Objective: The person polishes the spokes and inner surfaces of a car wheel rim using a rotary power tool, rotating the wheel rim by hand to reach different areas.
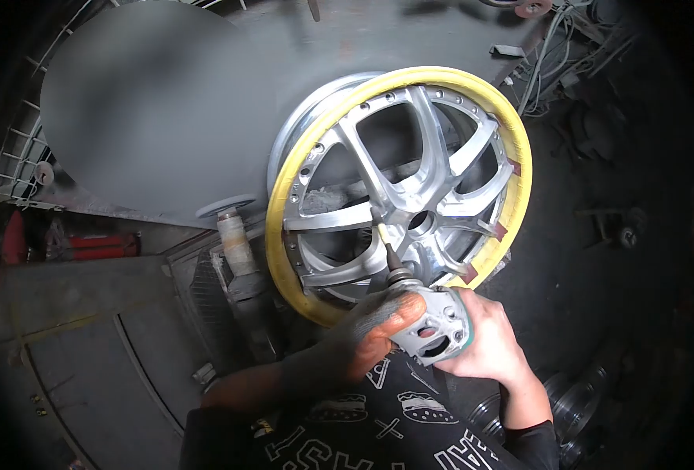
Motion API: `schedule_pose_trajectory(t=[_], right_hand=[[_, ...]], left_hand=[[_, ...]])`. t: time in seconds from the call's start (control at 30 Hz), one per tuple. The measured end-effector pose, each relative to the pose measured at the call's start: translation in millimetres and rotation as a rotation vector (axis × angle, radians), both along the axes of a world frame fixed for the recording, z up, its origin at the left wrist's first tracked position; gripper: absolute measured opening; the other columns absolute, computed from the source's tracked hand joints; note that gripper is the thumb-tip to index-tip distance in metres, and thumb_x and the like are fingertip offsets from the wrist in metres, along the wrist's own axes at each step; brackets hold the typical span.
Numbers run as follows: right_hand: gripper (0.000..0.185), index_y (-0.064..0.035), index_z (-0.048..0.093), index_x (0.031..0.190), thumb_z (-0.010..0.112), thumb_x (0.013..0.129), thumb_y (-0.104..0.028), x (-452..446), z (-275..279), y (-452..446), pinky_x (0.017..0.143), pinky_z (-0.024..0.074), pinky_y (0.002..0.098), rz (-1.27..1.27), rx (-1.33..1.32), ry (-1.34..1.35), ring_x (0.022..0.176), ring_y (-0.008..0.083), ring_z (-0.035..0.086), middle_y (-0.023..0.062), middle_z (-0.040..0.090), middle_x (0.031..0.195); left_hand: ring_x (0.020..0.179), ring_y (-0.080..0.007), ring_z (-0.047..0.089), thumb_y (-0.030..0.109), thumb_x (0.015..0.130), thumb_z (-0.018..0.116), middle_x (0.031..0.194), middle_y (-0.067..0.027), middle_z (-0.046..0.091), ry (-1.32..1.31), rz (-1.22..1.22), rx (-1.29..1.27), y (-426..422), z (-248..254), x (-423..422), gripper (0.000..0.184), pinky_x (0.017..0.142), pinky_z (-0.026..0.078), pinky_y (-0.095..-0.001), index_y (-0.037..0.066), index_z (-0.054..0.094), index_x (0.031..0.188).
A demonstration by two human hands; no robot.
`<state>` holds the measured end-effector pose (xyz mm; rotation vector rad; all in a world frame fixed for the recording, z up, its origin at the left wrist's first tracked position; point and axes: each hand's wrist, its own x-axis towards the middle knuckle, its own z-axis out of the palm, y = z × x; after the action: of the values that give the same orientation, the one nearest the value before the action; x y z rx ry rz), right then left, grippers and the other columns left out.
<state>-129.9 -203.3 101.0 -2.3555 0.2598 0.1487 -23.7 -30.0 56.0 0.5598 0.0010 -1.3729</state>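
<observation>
A silver alloy wheel leans tilted in front of me, its outer rim covered in yellow tape. Dark red patches of tape sit at a few spots on the right of that rim. Both my hands grip a grey die grinder. My left hand, in a grey and orange glove, wraps around its front part near the collar. My right hand, bare, is closed around its right side. The grinder's thin tip reaches a spoke beside the hub; whether it touches is unclear.
Left of the wheel stands a worn power tool with a round disc on top. Red objects lie farther left, near a wire rack. Cables hang at upper right. More wheels are at lower right. A blurred oval hides the upper left.
</observation>
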Motion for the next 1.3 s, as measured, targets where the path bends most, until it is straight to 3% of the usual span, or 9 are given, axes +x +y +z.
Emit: schedule_pose_trajectory(t=[0.07,0.23,0.33,0.47,0.57,0.77,0.9,1.0,1.3], right_hand=[[0.066,0.0023,0.057,0.111,0.085,0.056,-0.020,2,-2,-4,0.076,0.0554,0.0448,-0.003,0.024,0.012,0.084,0.0406,0.069,0.0216,0.068,0.087],[0.069,0.0038,0.055,0.112,0.085,0.056,-0.023,14,4,-3,0.077,0.0551,0.0441,0.082,0.066,0.079,0.085,0.0414,0.069,0.0229,0.068,0.088],[0.070,0.0044,0.053,0.114,0.085,0.058,-0.023,23,7,11,0.077,0.0554,0.0443,0.149,0.051,0.090,0.084,0.0409,0.069,0.0234,0.068,0.088],[0.068,0.0054,0.051,0.113,0.083,0.060,-0.022,36,4,36,0.075,0.0563,0.0453,0.209,0.046,0.077,0.083,0.0402,0.069,0.0239,0.067,0.086],[0.062,0.0073,0.050,0.108,0.082,0.061,-0.019,43,-7,53,0.073,0.0558,0.0471,0.254,0.039,0.033,0.080,0.0424,0.068,0.0242,0.065,0.083],[0.063,0.0056,0.051,0.110,0.081,0.058,-0.015,39,-13,53,0.076,0.0545,0.0471,0.218,0.034,-0.057,0.084,0.0416,0.067,0.0241,0.065,0.090],[0.069,0.0047,0.052,0.116,0.082,0.056,-0.013,14,-8,32,0.085,0.0528,0.0456,0.142,-0.053,-0.076,0.093,0.0393,0.066,0.0220,0.065,0.098],[0.071,0.0003,0.056,0.114,0.084,0.050,-0.015,-5,-15,15,0.085,0.0526,0.0463,0.070,-0.098,-0.078,0.091,0.0401,0.066,0.0204,0.065,0.099],[0.070,0.0060,0.054,0.113,0.085,0.055,-0.014,-10,-21,3,0.081,0.0536,0.0445,0.112,-0.101,-0.055,0.089,0.0392,0.067,0.0219,0.065,0.094]], left_hand=[[0.126,-0.0224,0.051,0.047,0.091,0.064,0.135,-0.0109,0.054,-0.037,-0.032,0.061,-3,-8,-3,0.065,0.108,0.039,-0.0419,0.005,0.045,0.138],[0.125,-0.0242,0.053,0.048,0.089,0.065,0.133,-0.0130,0.054,0.040,0.014,0.147,7,-5,0,0.069,0.107,0.040,-0.0424,0.004,0.045,0.138],[0.105,-0.0228,0.062,0.014,0.096,0.058,0.111,-0.0101,0.062,-0.008,0.179,0.053,30,-34,-6,0.028,0.094,0.048,-0.0378,0.001,0.055,0.120],[0.119,-0.0265,0.057,0.060,0.091,0.056,0.128,-0.0155,0.057,-0.651,0.028,0.273,69,-23,8,0.074,0.104,0.044,-0.0414,0.001,0.047,0.134],[0.109,-0.0291,0.061,-0.001,0.088,0.055,0.112,-0.0164,0.062,-0.821,0.025,0.393,89,-19,10,0.032,0.091,0.049,-0.0388,-0.003,0.054,0.119],[0.111,-0.0177,0.060,0.033,0.100,0.053,0.117,-0.0074,0.062,0.023,0.189,0.240,88,-11,15,0.042,0.091,0.049,-0.0355,0.000,0.054,0.125],[0.111,-0.0165,0.059,0.039,0.098,0.057,0.117,-0.0075,0.061,-0.431,-0.097,0.186,56,-14,11,0.049,0.091,0.050,-0.0351,0.002,0.052,0.130],[0.111,-0.0167,0.058,0.041,0.098,0.056,0.118,-0.0084,0.060,-0.153,-0.258,0.134,39,1,22,0.052,0.090,0.050,-0.0353,0.002,0.051,0.133],[0.100,-0.0195,0.062,0.038,0.094,0.064,0.110,-0.0083,0.062,-0.157,-0.131,0.310,22,-17,-5,0.046,0.083,0.052,-0.0363,0.002,0.058,0.122]])
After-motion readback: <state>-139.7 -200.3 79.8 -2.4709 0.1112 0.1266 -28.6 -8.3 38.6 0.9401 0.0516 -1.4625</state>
